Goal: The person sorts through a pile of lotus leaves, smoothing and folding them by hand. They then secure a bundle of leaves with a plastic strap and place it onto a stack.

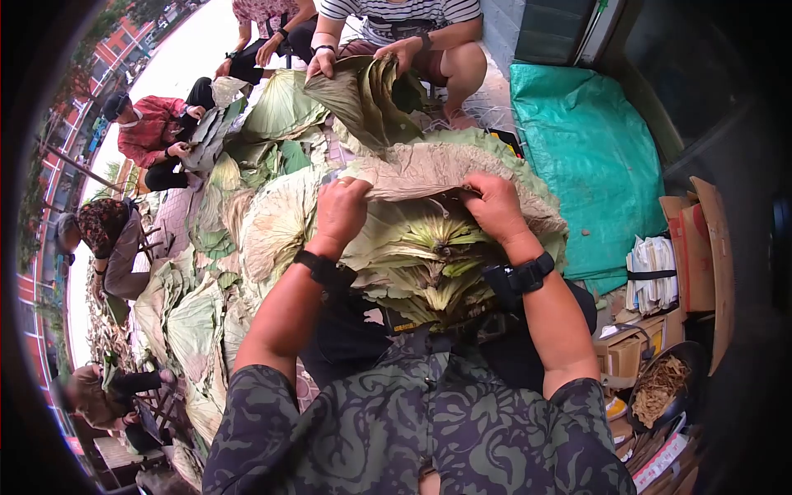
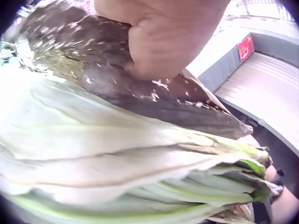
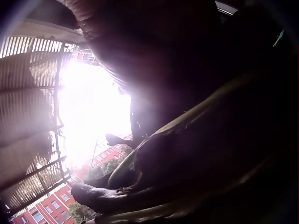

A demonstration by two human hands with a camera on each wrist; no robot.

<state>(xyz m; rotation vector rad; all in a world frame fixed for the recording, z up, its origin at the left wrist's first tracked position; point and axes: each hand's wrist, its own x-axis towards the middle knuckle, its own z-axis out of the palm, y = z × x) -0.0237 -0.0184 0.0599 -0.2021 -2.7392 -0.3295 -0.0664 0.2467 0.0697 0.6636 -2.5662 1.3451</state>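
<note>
A large, dry, wrinkled lotus leaf (image 1: pixel 417 172) is stretched between both hands in the head view. My left hand (image 1: pixel 342 212) pinches its near edge on the left, and my right hand (image 1: pixel 496 206) grips the same edge on the right. Below lies a stack of folded pale-green lotus leaves (image 1: pixel 437 268), their ribs meeting at the middle. In the left wrist view, curled fingers of the left hand (image 2: pixel 163 37) press on a brown leaf (image 2: pixel 154 105) above the folded stack (image 2: pixel 93 149). The right wrist view is dark; the right hand (image 3: pixel 154 51) shows above a leaf edge (image 3: pixel 173 123).
Opposite, a person in a striped shirt (image 1: pixel 396 21) handles more leaves (image 1: pixel 363 99). Several other people sit along the left. Loose leaves (image 1: pixel 194 326) cover the ground there. To the right are a green tarp (image 1: pixel 586 173), cardboard (image 1: pixel 709 256) and a bowl of dry scraps (image 1: pixel 660 392).
</note>
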